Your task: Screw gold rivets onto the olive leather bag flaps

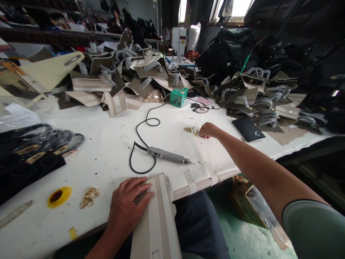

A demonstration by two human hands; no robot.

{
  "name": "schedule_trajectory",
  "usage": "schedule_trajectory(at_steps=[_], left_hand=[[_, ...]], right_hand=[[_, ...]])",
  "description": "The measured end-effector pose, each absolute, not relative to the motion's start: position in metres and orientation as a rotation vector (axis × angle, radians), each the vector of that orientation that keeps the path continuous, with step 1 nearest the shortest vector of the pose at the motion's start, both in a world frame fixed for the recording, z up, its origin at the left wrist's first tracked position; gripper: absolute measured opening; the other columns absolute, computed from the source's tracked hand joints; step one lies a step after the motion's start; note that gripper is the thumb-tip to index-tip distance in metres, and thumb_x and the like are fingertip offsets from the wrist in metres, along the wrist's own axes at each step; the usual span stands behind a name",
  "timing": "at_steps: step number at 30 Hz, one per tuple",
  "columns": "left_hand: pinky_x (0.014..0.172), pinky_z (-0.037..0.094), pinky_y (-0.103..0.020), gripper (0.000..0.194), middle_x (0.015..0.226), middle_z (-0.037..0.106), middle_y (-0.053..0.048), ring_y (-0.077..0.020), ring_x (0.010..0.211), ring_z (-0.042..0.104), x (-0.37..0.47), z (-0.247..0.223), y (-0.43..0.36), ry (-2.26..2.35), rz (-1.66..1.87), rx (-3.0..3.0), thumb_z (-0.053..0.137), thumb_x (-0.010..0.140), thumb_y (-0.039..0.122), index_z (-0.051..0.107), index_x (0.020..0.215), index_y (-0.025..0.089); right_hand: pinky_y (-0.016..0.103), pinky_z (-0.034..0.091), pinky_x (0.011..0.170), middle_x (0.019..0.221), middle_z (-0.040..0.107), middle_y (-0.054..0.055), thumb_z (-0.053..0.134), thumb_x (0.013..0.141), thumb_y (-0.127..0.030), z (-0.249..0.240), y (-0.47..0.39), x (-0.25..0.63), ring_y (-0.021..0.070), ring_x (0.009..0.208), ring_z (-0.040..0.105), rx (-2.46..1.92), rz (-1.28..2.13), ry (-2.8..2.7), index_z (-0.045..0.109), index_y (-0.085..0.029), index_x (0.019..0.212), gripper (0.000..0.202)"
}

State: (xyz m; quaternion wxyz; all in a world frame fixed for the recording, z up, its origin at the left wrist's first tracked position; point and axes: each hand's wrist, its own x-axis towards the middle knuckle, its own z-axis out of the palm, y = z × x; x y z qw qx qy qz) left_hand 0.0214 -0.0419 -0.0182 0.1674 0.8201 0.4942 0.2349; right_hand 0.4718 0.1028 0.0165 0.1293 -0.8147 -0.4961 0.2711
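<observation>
My left hand (128, 203) lies over the left edge of a beige bag panel (159, 216), holding it at the table's front edge above my lap. Its thumb and fingertips press around a small fitting on the panel. Far out on the white table, my right hand (207, 130) is closed in a pinch beside a scatter of small brass-coloured pieces (188, 129). Whatever is between those fingertips is too small to make out. A grey electric screwdriver (168, 155) lies between my hands, its bit pointing right and its black cord looping behind.
The green control box (179, 98) stands at the back, before heaped beige and brown bag panels (151, 70). Gold hardware (89, 198) and a yellow tape roll (59, 196) lie front left, near wrapped black handles (45, 142). A black booklet (248, 129) lies right.
</observation>
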Motion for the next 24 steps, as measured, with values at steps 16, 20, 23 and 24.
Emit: schedule_trajectory(at_steps=[16, 20, 23, 24], left_hand=[[0.101, 0.045, -0.051, 0.02, 0.124, 0.075, 0.001, -0.032, 0.121, 0.059, 0.023, -0.015, -0.042, 1.407, 0.678, 2.321, 0.069, 0.087, 0.045, 0.08, 0.101, 0.037], [0.101, 0.045, -0.051, 0.021, 0.123, 0.075, 0.0, -0.0321, 0.121, 0.059, 0.022, -0.015, -0.043, 1.405, 0.684, 2.321, 0.068, 0.088, 0.045, 0.08, 0.102, 0.036], [0.101, 0.045, -0.051, 0.021, 0.124, 0.075, 0.001, -0.0326, 0.121, 0.059, 0.022, -0.015, -0.043, 1.407, 0.664, 2.319, 0.069, 0.087, 0.046, 0.08, 0.102, 0.036], [0.101, 0.045, -0.051, 0.021, 0.124, 0.075, 0.001, -0.0326, 0.121, 0.059, 0.022, -0.015, -0.043, 1.407, 0.662, 2.32, 0.069, 0.087, 0.046, 0.08, 0.102, 0.036]], right_hand=[[0.019, 0.039, 0.047, 0.06, 0.063, 0.0, 0.066, 0.087, -0.026, 0.0, 0.028, 0.48, 0.0104, 0.053, 0.052, -2.11, 0.983, -1.388, 0.077, -0.015, 0.094, 0.017], [0.02, 0.041, 0.051, 0.06, 0.064, -0.001, 0.069, 0.083, -0.026, -0.003, 0.031, 0.477, 0.0115, 0.056, 0.054, -2.126, 0.958, -1.417, 0.078, -0.015, 0.092, 0.016], [0.021, 0.042, 0.054, 0.06, 0.064, -0.001, 0.069, 0.081, -0.025, -0.004, 0.033, 0.477, 0.0121, 0.057, 0.055, -2.144, 0.927, -1.449, 0.078, -0.016, 0.089, 0.015], [0.021, 0.042, 0.055, 0.059, 0.064, -0.001, 0.069, 0.081, -0.024, -0.003, 0.033, 0.476, 0.0121, 0.057, 0.055, -2.154, 0.913, -1.46, 0.078, -0.016, 0.088, 0.014]])
